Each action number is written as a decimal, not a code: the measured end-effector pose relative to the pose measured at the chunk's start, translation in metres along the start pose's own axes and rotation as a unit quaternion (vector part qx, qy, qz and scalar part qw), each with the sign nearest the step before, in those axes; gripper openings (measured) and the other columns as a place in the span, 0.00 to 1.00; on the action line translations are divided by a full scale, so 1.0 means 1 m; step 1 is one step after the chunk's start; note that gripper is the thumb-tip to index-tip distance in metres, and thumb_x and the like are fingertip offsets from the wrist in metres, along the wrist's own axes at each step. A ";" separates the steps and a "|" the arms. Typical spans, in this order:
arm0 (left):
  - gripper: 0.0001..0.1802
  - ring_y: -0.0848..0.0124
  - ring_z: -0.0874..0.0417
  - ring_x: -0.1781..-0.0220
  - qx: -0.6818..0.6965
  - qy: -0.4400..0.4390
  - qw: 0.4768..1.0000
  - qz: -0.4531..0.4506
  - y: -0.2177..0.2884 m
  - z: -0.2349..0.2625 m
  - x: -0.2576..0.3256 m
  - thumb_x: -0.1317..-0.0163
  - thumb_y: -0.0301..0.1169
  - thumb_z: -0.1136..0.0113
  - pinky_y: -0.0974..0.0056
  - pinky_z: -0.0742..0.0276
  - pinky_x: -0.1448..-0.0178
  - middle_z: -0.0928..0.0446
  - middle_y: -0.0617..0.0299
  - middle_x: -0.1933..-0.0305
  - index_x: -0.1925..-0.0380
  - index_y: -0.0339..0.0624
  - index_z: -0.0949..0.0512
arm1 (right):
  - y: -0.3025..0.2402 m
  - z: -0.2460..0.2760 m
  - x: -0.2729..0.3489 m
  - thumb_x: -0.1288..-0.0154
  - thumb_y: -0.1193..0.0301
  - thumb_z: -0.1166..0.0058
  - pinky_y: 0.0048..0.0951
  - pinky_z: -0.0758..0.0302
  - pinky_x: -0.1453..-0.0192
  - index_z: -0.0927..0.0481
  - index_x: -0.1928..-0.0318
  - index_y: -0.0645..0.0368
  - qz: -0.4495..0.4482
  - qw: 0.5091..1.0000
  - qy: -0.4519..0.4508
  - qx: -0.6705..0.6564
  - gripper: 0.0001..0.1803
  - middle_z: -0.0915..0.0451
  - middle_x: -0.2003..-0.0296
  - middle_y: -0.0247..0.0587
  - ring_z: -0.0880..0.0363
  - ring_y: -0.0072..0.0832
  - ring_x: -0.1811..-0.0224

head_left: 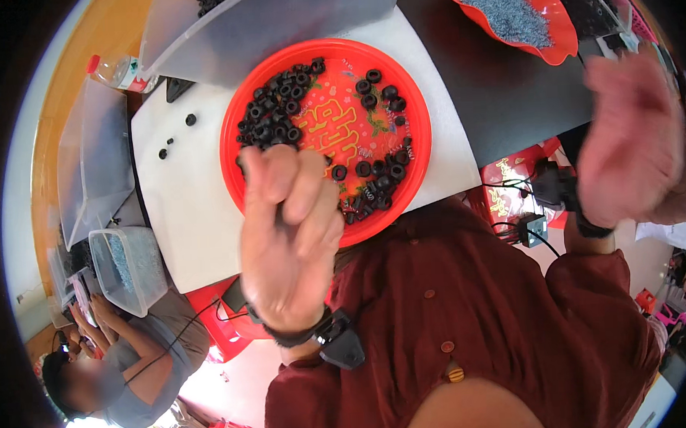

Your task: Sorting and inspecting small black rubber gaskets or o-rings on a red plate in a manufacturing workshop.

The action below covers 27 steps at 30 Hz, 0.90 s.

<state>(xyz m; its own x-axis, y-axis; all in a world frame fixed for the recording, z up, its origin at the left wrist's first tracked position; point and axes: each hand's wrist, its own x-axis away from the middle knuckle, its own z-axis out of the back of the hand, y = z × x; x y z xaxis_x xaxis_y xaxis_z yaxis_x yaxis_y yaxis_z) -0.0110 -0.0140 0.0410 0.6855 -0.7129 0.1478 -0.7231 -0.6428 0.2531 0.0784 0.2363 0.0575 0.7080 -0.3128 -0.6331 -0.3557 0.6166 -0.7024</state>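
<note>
A round red tray (229,146) lies in front of me on a white board. Black ring-like plastic parts (271,110) are heaped on its left side, with more scattered at its right and near edges. A few small springs lie among the near ones. Over the tray's near left edge I hold up my left hand (290,224), fingers curled in and thumb against them; whatever they hold is hidden. Off to the far right, my right hand (634,140) is raised and smeared by motion, nearest to a red wavy-rimmed bowl (561,40) of small blue-grey pieces (502,12).
Loose black parts (191,120) dot the white board (176,244). Clear plastic bins (274,37) stand behind and left, near a red-capped bottle (115,71). A clear tub (143,272) sits by a co-worker (139,368) at lower left. Cables (510,184) hang at right.
</note>
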 end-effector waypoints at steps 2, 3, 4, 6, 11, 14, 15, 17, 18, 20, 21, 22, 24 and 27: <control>0.16 0.77 0.47 0.85 -0.036 -0.091 0.995 -0.020 0.013 -0.012 0.012 0.24 0.40 0.66 0.69 0.50 0.79 0.42 0.67 0.77 0.70 0.45 0.39 | -0.006 0.002 0.007 0.30 0.73 0.59 0.33 0.27 0.48 0.31 0.45 0.77 -0.011 1.000 -0.012 -0.003 0.19 0.24 0.55 0.49 0.25 0.30 0.61; 0.19 0.80 0.48 0.86 -0.109 -0.059 0.990 -0.067 0.018 -0.022 0.017 0.25 0.44 0.66 0.72 0.51 0.84 0.40 0.68 0.78 0.72 0.45 0.38 | -0.007 0.005 0.012 0.30 0.73 0.59 0.33 0.27 0.48 0.31 0.45 0.77 -0.019 1.000 -0.017 0.001 0.19 0.24 0.55 0.49 0.25 0.30 0.61; 0.13 0.79 0.46 0.86 -0.111 -0.074 0.983 -0.127 0.029 -0.033 0.033 0.25 0.37 0.62 0.71 0.50 0.83 0.41 0.68 0.82 0.69 0.44 0.38 | -0.011 0.000 0.012 0.30 0.73 0.59 0.33 0.27 0.48 0.31 0.45 0.76 -0.024 0.999 -0.035 -0.018 0.19 0.24 0.55 0.49 0.25 0.30 0.61; 0.11 0.80 0.45 0.87 -0.209 -0.107 0.962 -0.139 0.044 -0.049 0.043 0.26 0.35 0.60 0.72 0.50 0.84 0.41 0.68 0.83 0.68 0.43 0.37 | -0.013 0.006 0.026 0.31 0.72 0.59 0.33 0.27 0.49 0.31 0.45 0.76 -0.047 0.998 -0.051 -0.010 0.20 0.24 0.56 0.48 0.25 0.30 0.62; 0.09 0.70 0.39 0.80 -0.438 -0.085 0.703 -0.554 0.077 -0.050 0.082 0.46 0.29 0.44 0.64 0.41 0.76 0.45 0.64 0.83 0.81 0.42 0.32 | -0.025 0.018 0.055 0.31 0.71 0.58 0.33 0.27 0.50 0.31 0.45 0.76 -0.107 0.990 -0.090 0.001 0.20 0.24 0.57 0.48 0.26 0.30 0.63; 0.09 0.71 0.38 0.80 -0.438 -0.072 0.713 -0.543 0.072 -0.053 0.088 0.46 0.29 0.44 0.65 0.41 0.75 0.45 0.65 0.83 0.80 0.42 0.32 | -0.033 0.020 0.062 0.31 0.70 0.58 0.33 0.28 0.51 0.31 0.45 0.76 -0.121 0.987 -0.104 -0.006 0.21 0.24 0.57 0.48 0.26 0.30 0.63; 0.09 0.71 0.38 0.80 -0.438 -0.070 0.714 -0.542 0.070 -0.054 0.088 0.46 0.29 0.44 0.65 0.41 0.75 0.44 0.65 0.83 0.80 0.42 0.32 | -0.035 0.021 0.063 0.31 0.70 0.57 0.33 0.28 0.51 0.31 0.45 0.76 -0.124 0.986 -0.107 -0.008 0.21 0.24 0.58 0.48 0.26 0.30 0.63; 0.08 0.72 0.38 0.79 -0.435 -0.070 0.716 -0.541 0.068 -0.057 0.086 0.45 0.29 0.44 0.65 0.41 0.75 0.44 0.65 0.83 0.79 0.42 0.31 | -0.037 0.020 0.063 0.31 0.70 0.57 0.33 0.28 0.52 0.31 0.45 0.76 -0.123 0.986 -0.112 -0.011 0.21 0.25 0.58 0.47 0.27 0.30 0.64; 0.08 0.72 0.38 0.79 -0.434 -0.069 0.717 -0.541 0.067 -0.057 0.085 0.45 0.29 0.44 0.66 0.41 0.75 0.44 0.66 0.83 0.79 0.43 0.31 | -0.037 0.019 0.062 0.31 0.69 0.57 0.33 0.28 0.52 0.31 0.45 0.76 -0.122 0.986 -0.115 -0.013 0.21 0.25 0.58 0.47 0.27 0.30 0.64; 0.07 0.73 0.37 0.79 -0.430 -0.061 0.718 -0.544 0.062 -0.059 0.084 0.45 0.29 0.44 0.66 0.41 0.74 0.43 0.66 0.83 0.78 0.43 0.31 | -0.039 0.018 0.062 0.32 0.69 0.57 0.33 0.28 0.53 0.31 0.45 0.76 -0.120 0.984 -0.128 -0.019 0.22 0.25 0.59 0.47 0.27 0.30 0.64; 0.07 0.73 0.37 0.79 -0.429 -0.056 0.717 -0.546 0.060 -0.059 0.083 0.45 0.29 0.44 0.66 0.41 0.74 0.43 0.67 0.82 0.78 0.43 0.31 | -0.039 0.017 0.061 0.32 0.69 0.57 0.33 0.28 0.53 0.31 0.45 0.75 -0.119 0.983 -0.135 -0.022 0.22 0.25 0.59 0.47 0.27 0.30 0.64; 0.07 0.73 0.37 0.79 -0.422 -0.060 0.712 -0.558 0.063 -0.053 0.085 0.45 0.29 0.44 0.66 0.40 0.74 0.43 0.67 0.82 0.78 0.43 0.31 | -0.032 0.017 0.053 0.32 0.68 0.57 0.33 0.28 0.53 0.31 0.45 0.75 -0.104 0.984 -0.139 -0.023 0.22 0.25 0.59 0.47 0.27 0.30 0.64; 0.07 0.74 0.37 0.79 -0.405 -0.066 0.703 -0.581 0.070 -0.037 0.096 0.45 0.29 0.44 0.67 0.40 0.74 0.42 0.67 0.82 0.77 0.43 0.30 | -0.020 0.015 0.037 0.32 0.68 0.56 0.33 0.28 0.54 0.31 0.45 0.75 -0.074 0.986 -0.151 -0.020 0.22 0.25 0.59 0.47 0.27 0.30 0.65; 0.06 0.74 0.36 0.79 -0.375 -0.068 0.678 -0.629 0.059 -0.022 0.082 0.45 0.29 0.44 0.67 0.40 0.73 0.42 0.68 0.82 0.77 0.44 0.30 | 0.003 0.017 0.003 0.32 0.67 0.56 0.33 0.29 0.55 0.31 0.45 0.75 -0.016 0.983 -0.180 -0.021 0.23 0.25 0.60 0.47 0.28 0.30 0.65</control>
<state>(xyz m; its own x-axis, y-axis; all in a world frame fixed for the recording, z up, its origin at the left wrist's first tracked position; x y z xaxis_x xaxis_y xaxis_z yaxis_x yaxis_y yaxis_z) 0.0047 -0.1044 0.0890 0.6684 0.2143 -0.7123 0.7076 -0.4782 0.5202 0.0902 0.2494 0.0590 0.8866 -0.0498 -0.4598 -0.3499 0.5779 -0.7373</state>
